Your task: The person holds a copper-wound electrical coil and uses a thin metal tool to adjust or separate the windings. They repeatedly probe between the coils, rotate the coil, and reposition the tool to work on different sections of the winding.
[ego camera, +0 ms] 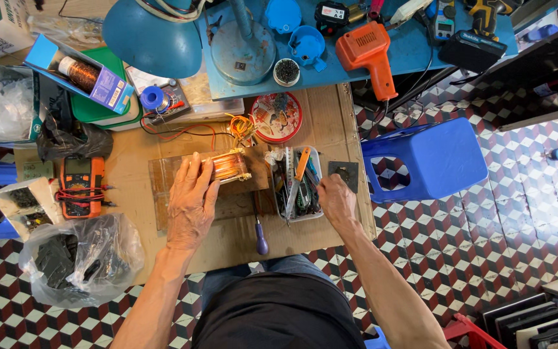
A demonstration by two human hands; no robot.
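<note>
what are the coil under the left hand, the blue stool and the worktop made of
Coil: looks like bare copper wire, shiny orange-gold turns wound tight, under the left hand.
Blue stool: probably moulded plastic, one even colour, smooth, rounded edges with a cutout in the seat.
Worktop: seems to be plywood or board, pale tan and matt; the exact kind is unclear.
</note>
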